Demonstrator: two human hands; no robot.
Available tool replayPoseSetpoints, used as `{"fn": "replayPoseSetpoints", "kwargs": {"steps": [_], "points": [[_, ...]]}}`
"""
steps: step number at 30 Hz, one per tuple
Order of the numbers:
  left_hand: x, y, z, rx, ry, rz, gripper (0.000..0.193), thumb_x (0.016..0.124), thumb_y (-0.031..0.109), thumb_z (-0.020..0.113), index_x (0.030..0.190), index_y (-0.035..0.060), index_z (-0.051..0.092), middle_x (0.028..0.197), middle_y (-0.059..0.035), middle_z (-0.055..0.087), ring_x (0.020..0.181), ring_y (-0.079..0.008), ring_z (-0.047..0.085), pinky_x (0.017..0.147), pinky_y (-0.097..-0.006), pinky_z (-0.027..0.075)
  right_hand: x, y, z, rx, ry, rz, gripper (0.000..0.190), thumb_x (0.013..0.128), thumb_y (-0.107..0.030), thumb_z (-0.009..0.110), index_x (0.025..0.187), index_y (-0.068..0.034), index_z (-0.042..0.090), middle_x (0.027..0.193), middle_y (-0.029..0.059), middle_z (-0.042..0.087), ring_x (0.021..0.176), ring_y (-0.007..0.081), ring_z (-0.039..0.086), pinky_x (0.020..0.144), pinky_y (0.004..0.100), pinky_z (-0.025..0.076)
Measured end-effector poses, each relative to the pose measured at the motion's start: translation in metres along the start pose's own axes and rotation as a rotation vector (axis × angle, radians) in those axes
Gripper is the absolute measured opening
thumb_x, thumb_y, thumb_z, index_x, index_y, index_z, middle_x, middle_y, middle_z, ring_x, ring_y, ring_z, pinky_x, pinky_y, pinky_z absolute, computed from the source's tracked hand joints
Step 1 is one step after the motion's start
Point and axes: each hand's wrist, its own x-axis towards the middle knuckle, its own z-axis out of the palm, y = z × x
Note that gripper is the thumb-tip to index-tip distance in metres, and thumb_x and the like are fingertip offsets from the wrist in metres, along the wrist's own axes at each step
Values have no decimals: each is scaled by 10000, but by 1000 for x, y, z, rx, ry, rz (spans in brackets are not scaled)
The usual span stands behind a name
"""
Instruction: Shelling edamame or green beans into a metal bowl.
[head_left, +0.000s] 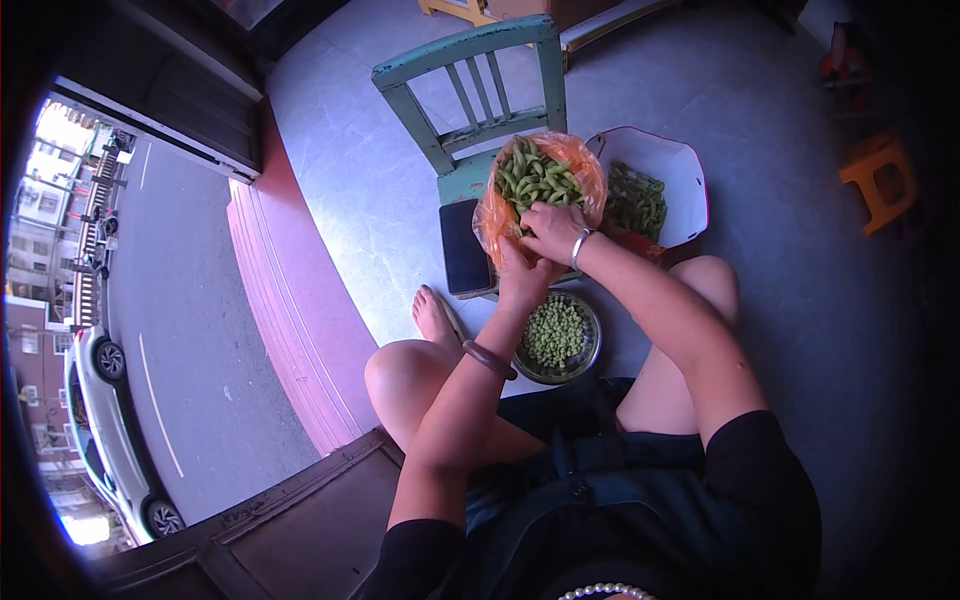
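Observation:
An orange plastic bag (591, 161) full of green soybean pods (534, 176) sits on the seat of a worn green wooden chair (469, 174). My right hand (556, 231), with a silver bangle at its wrist, reaches over the bag's near side, its fingers bent at the pods. Beside it, my left hand (523, 279) is at the bag's near rim, thumb pointing up. The two hands nearly meet, and whether a pod is between their fingers is hidden. Below them, a round metal bowl (596, 352) on the floor holds shelled green beans (555, 330).
A black smartphone (465, 247) lies on the seat's left side. Right of the bag stands a white box (684, 176) with pods or empty hulls (636, 201) inside. An orange plastic stool (879, 180) is farther right. At left, a doorway step (300, 315) borders a street with a parked car (112, 442).

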Motion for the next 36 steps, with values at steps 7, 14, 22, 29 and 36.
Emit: {"fn": "replayPoseSetpoints", "kwargs": {"steps": [7, 14, 22, 29, 36], "points": [[-12, 23, -13, -33, -11, -188, 904, 785, 202, 580, 1427, -31, -13, 1084, -257, 556, 617, -260, 640, 473, -329, 515, 0, 22, -11, 183, 156, -1, 168, 808, -258, 601, 813, -95, 642, 891, 92, 620, 850, 280, 621, 758, 412, 490], [-11, 25, -12, -79, 13, -192, 874, 807, 185, 566, 1442, 21, -11, 1065, -249, 566, 515, -237, 609, 418, -308, 495, -15, 50, -27, 310, 238, 91, 235, 824, -276, 632, 791, -46, 599, 774, 99, 625, 734, 266, 614, 676, 369, 482], [-6, 5, -12, 65, 92, 16, 802, 803, 154, 582, 1443, 35, 114, 1130, -259, 551, 893, -354, 633, 773, -405, 524, -12, 50, -37, 844, -22, 289, 262, 805, -265, 730, 768, -32, 615, 620, -9, 581, 501, 52, 527, 478, 205, 447], [-9, 5, -11, 402, -58, 146, 736, 796, 190, 604, 1416, 40, 238, 1187, -309, 499, 1070, -434, 533, 943, -420, 427, -13, 61, -47, 1131, 19, 307, 300, 784, -291, 750, 739, -30, 610, 616, -3, 590, 501, 59, 546, 492, 199, 478], [-4, 22, -13, 31, -162, -194, 807, 834, 170, 587, 1465, 116, 88, 1024, -248, 597, 645, -295, 655, 508, -359, 533, -19, 73, -41, 1150, 44, 331, 274, 835, -273, 696, 768, -23, 608, 664, 6, 599, 529, 66, 565, 507, 209, 502]]}}
